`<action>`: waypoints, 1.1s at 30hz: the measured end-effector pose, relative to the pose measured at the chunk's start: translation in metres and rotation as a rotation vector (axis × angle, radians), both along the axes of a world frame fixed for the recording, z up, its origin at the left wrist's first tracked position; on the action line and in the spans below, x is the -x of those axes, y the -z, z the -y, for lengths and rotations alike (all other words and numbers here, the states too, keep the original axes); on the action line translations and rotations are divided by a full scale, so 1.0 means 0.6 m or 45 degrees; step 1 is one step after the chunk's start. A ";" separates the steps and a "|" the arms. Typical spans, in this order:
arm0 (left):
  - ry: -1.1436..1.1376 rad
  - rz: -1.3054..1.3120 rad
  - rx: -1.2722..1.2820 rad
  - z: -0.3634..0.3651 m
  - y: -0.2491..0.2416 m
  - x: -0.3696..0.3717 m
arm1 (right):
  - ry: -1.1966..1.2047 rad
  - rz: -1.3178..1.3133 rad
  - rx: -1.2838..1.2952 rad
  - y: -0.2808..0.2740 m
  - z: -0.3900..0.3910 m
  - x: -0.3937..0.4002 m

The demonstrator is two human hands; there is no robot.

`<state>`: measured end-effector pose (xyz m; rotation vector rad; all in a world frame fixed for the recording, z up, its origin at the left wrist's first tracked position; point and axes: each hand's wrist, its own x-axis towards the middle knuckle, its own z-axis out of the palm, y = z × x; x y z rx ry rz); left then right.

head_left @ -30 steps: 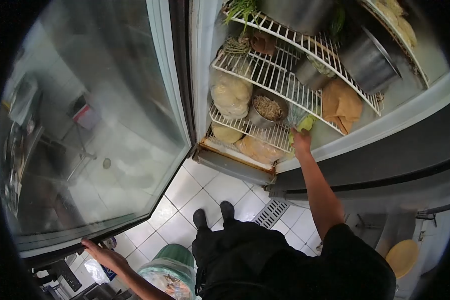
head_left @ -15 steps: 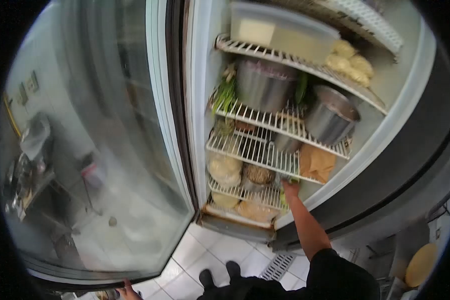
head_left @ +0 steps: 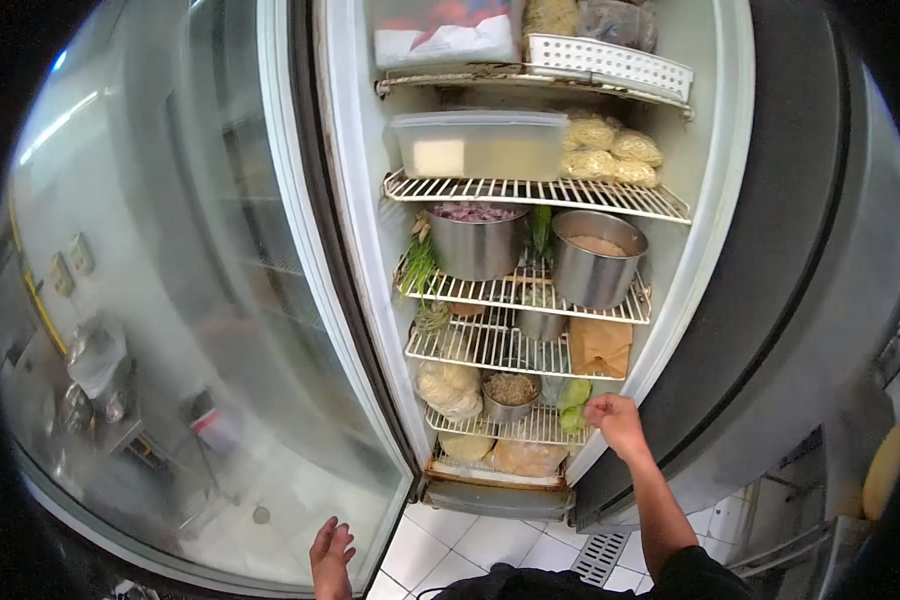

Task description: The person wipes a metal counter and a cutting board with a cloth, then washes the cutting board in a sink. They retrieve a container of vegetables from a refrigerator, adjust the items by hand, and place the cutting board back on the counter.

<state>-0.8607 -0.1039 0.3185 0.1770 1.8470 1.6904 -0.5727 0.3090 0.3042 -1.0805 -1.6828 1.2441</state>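
My right hand [head_left: 617, 424] is at the right side of a low wire shelf, its fingers curled together. Just left of the fingertips lie light green, rounded pieces of produce [head_left: 574, 404]; whether anything is pinched in the fingers is hidden. Farther left on that shelf sit a metal pot [head_left: 511, 394] of brownish shredded food and a bag of pale round items [head_left: 448, 388]. My left hand [head_left: 331, 557] is raised by the lower edge of the glass door [head_left: 300, 480], fingers apart and nothing in them.
The fridge's upper shelves hold a large pot of chopped purple food [head_left: 475, 245], a second pot [head_left: 598, 270], a plastic tub [head_left: 480, 145], bagged noodles [head_left: 612, 150] and a brown paper bag [head_left: 600, 346]. A floor drain [head_left: 600, 557] lies in the white tiles.
My right hand has drawn back from deeper inside the low shelf toward its front. My left hand has come up from the door's bottom edge. The view has levelled and shifted.
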 end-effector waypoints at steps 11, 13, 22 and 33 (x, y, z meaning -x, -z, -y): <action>-0.015 -0.247 -0.043 -0.032 -0.043 0.001 | 0.101 -0.193 -0.124 -0.185 0.082 -0.070; 0.006 -0.243 -0.048 -0.023 -0.050 0.002 | 0.109 -0.203 -0.113 -0.218 0.095 -0.065; -0.051 -0.315 -0.083 0.010 -0.058 -0.003 | -0.260 -0.310 -0.026 -0.270 0.131 0.034; -0.058 -0.413 -0.154 0.031 -0.093 -0.011 | -0.290 -0.323 -0.708 -0.444 0.106 0.134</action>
